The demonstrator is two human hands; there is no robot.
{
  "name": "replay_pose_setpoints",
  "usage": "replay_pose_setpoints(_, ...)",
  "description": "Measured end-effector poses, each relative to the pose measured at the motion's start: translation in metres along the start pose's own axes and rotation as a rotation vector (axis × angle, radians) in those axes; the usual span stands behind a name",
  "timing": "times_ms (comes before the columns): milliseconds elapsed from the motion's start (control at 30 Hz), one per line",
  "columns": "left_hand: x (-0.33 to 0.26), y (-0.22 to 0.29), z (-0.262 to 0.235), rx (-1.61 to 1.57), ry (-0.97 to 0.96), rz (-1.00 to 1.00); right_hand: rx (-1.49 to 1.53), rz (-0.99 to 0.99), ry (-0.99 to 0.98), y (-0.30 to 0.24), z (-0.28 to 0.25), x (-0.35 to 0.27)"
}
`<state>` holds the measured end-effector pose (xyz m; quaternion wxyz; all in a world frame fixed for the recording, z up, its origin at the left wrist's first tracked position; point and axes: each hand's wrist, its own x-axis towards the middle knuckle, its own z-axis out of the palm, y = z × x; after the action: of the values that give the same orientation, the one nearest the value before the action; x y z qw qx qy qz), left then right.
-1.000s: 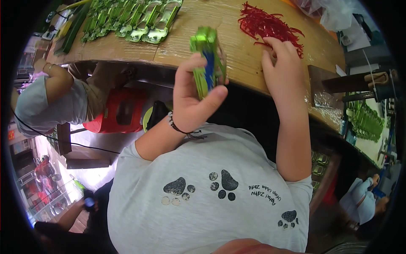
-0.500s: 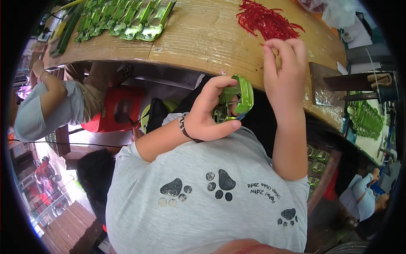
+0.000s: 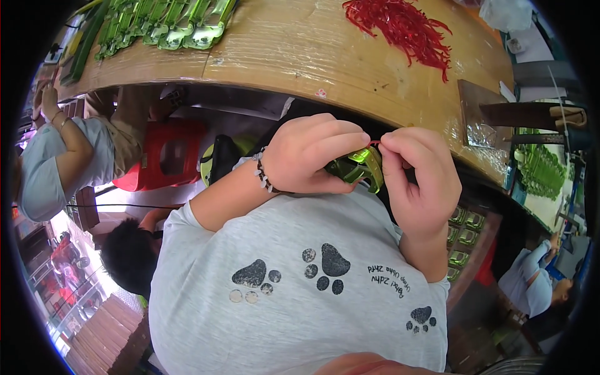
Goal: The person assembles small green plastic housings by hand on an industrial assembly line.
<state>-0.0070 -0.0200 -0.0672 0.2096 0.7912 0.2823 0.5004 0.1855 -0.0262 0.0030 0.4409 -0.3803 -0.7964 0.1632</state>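
My left hand [image 3: 309, 153] is closed round a shiny green, frame-shaped plastic part [image 3: 370, 164], held in front of my shirt just off the table edge. The fingers cover much of it. Against its top edge, my right hand [image 3: 422, 175] pinches a thin red strip [image 3: 375, 142] between thumb and forefinger. Only a short piece of that strip shows, and the left fingertips are close to its other end. A loose pile of similar red strips [image 3: 406, 31] lies on the wooden table [image 3: 275, 56] beyond my right hand.
Several green plastic parts [image 3: 181, 25] stand in a row at the table's far left. A brown block with a dark bar [image 3: 484, 115] sits at the right edge. More green parts fill a tray [image 3: 462, 240] at lower right. A red stool [image 3: 165, 156] and a co-worker [image 3: 81, 144] are left.
My right hand has come back from the red pile to the green part, with a red strip in its pinch. My left hand has turned the part and closed further over it.
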Motion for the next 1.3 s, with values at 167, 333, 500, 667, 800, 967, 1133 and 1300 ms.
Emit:
replay_pose_setpoints(167, -0.003, -0.003, -0.003, 0.083, -0.059, 0.045, -0.043, -0.117, 0.003, 0.004, 0.001, -0.003)
replay_pose_setpoints(333, -0.003, -0.005, -0.003, 0.100, -0.058, 0.034, -0.073, -0.141, 0.005, 0.006, 0.004, -0.008)
replay_pose_setpoints(500, -0.002, -0.004, -0.004, 0.124, -0.061, 0.020, -0.098, -0.141, 0.030, 0.007, 0.005, -0.011)
replay_pose_setpoints(667, -0.002, -0.003, -0.002, 0.147, -0.082, -0.004, -0.096, -0.131, -0.023, 0.006, 0.002, -0.013)
replay_pose_setpoints(800, -0.003, 0.000, -0.006, 0.158, -0.126, -0.054, -0.041, -0.073, -0.015, 0.006, 0.006, -0.017)
replay_pose_setpoints(967, -0.003, 0.001, -0.005, 0.179, -0.254, -0.069, -0.012, 0.063, -0.073, 0.009, 0.007, -0.025)
replay_pose_setpoints(1133, -0.001, 0.004, 0.015, 0.032, -0.320, -0.071, 0.221, 0.354, -0.034, 0.015, -0.009, -0.059)
replay_pose_setpoints(1300, 0.005, 0.009, 0.040, -0.311, -0.261, -0.157, 1.160, 0.593, -0.029, 0.032, -0.026, -0.086)
